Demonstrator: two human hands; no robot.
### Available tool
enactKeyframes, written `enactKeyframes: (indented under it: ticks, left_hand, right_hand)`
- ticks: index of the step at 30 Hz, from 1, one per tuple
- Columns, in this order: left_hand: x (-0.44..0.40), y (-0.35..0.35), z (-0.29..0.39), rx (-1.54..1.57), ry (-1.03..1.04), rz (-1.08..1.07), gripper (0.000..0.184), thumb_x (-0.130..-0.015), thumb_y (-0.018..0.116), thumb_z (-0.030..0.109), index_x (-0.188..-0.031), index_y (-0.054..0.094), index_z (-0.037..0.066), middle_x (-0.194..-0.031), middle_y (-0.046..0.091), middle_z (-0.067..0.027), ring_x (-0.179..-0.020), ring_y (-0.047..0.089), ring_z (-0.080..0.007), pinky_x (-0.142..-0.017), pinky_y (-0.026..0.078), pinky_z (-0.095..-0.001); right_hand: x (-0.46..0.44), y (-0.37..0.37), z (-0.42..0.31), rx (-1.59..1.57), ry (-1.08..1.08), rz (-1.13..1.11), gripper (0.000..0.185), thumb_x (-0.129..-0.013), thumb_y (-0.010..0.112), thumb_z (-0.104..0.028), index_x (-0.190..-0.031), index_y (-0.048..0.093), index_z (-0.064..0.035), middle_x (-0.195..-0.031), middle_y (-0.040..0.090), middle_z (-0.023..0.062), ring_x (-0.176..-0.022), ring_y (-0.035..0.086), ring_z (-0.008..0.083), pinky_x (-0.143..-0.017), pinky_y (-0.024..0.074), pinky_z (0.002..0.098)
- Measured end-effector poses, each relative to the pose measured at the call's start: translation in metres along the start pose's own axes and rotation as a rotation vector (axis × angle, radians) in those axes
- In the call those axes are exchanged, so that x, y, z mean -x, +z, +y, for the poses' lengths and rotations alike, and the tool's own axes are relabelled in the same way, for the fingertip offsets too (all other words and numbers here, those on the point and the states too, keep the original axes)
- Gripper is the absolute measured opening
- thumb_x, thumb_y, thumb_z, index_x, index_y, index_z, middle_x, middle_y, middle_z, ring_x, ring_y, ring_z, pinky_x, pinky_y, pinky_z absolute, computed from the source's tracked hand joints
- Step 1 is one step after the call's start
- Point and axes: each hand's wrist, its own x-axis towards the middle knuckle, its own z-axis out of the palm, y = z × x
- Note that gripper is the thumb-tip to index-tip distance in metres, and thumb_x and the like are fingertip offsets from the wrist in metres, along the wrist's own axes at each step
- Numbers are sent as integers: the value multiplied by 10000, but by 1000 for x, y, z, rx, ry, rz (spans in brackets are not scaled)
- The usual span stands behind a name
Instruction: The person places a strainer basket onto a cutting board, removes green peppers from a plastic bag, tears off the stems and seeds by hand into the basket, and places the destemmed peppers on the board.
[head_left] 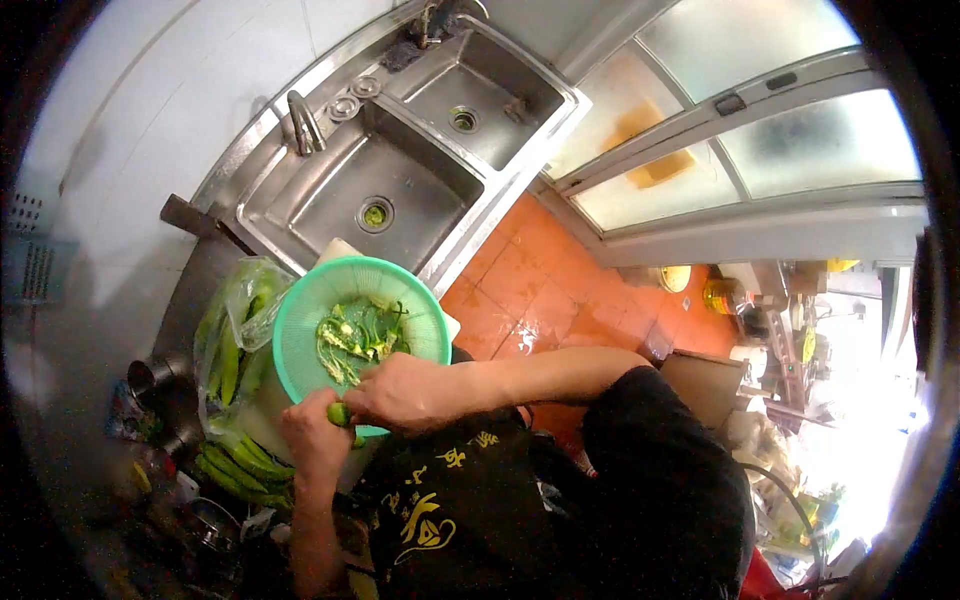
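Observation:
Close together at the near edge of a green mesh colander (283,345) are my two hands. My left hand (316,436) is closed around a green pepper (340,413), only a short piece of which shows between the hands. Against the same pepper, my right hand (400,390) is closed, its fingers bent and partly hidden. Green stems and pale, seedy cores (360,335) lie in the colander. To its left, a clear plastic bag (255,290) holds long green peppers. More long green peppers (240,470) lie loose below the bag, near my left wrist.
A two-basin steel sink (330,215) with a faucet (303,125) stands beyond the colander. Green scraps sit in the near drain (375,214). A cleaver-like handle (195,217) lies at the counter's left. Orange floor tiles (530,300) and glazed doors (690,150) are to the right.

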Motion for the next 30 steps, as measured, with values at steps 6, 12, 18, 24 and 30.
enactKeyframes:
  ticks: [6,12,18,24,30]
  left_hand:
    - [4,-2,-7,30,28,23,257,-650,777,97,-729,539,44,-681,566,-204,-658,571,-451,-552,413,-500]
    - [7,10,-21,59,-39,53,222,-670,747,74,-746,543,32,-666,576,-219,-655,575,-468,-561,430,-507]
    - [9,20,-26,112,-104,28,177,-701,718,45,-776,560,15,-701,595,-241,-701,596,-484,-594,464,-511]
    - [-5,20,-36,-124,-150,-252,169,-716,697,58,-831,577,30,-742,639,-231,-772,633,-477,-671,496,-556]
    - [4,-17,-106,-138,-169,-156,205,-788,753,152,-768,590,29,-687,618,-193,-654,625,-389,-595,481,-486]
  right_hand:
    - [-10,6,-7,-4,15,1,174,-872,618,-186,-930,569,-30,-746,637,156,-726,646,391,-633,508,486]
    - [-23,20,-1,66,18,15,171,-800,641,-156,-898,579,-31,-730,644,147,-667,647,384,-577,510,477]
    - [-31,35,4,184,71,-43,140,-789,638,-142,-872,592,-40,-730,649,146,-669,659,371,-586,522,471]
    - [-15,30,44,-21,20,-48,270,-808,615,-169,-1060,712,-154,-796,691,169,-713,681,382,-626,529,500]
    - [35,-31,73,-49,145,27,199,-870,634,-122,-1057,702,-103,-857,698,174,-758,674,373,-669,534,465]
